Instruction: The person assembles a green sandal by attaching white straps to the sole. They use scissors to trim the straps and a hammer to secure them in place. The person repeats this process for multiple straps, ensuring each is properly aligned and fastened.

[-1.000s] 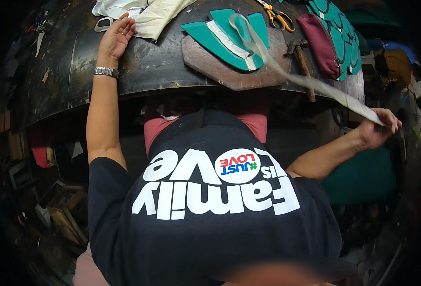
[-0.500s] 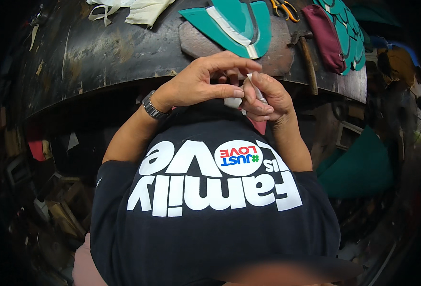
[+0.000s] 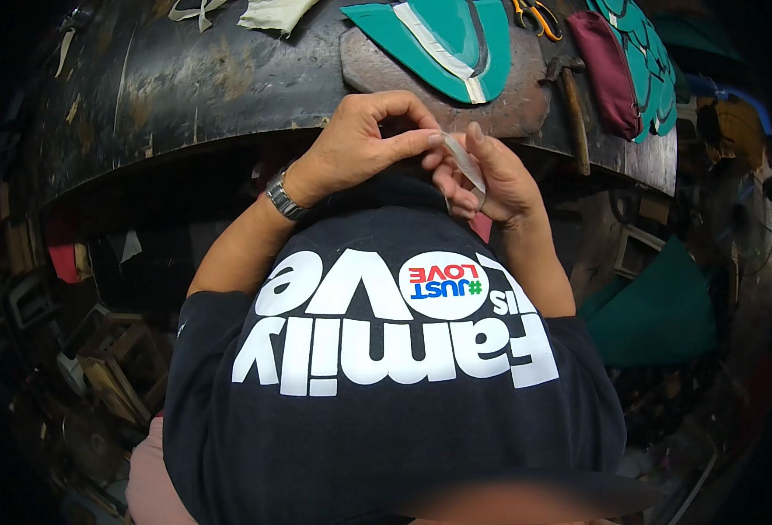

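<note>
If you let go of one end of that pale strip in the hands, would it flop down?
Probably yes. The strip looks thin and curves between the left hand and right hand, so it seems floppy. It also looks light, since fingertips alone pinch it.

Dark, worn workbench (image 3: 185, 79) above a dim, cluttered floor (image 3: 80, 376).

Pale strip (image 3: 466, 164): narrow, thin, off-white to translucent, flexible like tape or trim. Visible length short; it runs diagonally from upper left to lower right, just in front of the near edge of the dark workbench (image 3: 228, 79). Upper end is pinched at the fingertips of the left hand (image 3: 359, 144); lower part lies across the fingers of the right hand (image 3: 495, 179). Strip is held off the bench, below its edge, not touching it.
</note>
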Demonstrator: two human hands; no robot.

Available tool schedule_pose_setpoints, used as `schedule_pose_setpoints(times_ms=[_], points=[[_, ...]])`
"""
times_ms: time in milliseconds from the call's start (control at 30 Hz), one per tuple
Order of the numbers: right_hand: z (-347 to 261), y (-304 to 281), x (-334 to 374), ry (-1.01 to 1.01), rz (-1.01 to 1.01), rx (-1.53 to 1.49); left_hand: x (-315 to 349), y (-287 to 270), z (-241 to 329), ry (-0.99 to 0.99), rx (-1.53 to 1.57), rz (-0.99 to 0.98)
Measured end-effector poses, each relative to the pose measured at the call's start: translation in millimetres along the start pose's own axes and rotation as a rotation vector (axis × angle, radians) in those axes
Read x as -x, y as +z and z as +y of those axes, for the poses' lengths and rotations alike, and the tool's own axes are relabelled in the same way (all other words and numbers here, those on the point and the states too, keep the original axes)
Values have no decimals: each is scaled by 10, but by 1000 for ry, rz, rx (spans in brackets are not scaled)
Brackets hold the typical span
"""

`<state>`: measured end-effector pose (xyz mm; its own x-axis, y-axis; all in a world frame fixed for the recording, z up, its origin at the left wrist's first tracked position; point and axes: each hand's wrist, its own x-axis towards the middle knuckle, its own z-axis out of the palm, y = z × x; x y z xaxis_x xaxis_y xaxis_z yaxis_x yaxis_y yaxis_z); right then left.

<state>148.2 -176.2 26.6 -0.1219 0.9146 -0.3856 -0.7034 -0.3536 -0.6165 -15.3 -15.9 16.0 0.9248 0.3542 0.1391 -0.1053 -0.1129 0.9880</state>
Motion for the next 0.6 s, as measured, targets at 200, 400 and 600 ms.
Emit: schedule_pose_setpoints(times_ms=[200,400,600], points=[[-31,-68,98,-226,409,483,16,-49,-28,-167,-99,35],[-81,-168,123,-299,447,502,-122,6,30,-110,-179,10],[-323,-268,217,-534,578,462,-877,101,-68,300,-903,212]])
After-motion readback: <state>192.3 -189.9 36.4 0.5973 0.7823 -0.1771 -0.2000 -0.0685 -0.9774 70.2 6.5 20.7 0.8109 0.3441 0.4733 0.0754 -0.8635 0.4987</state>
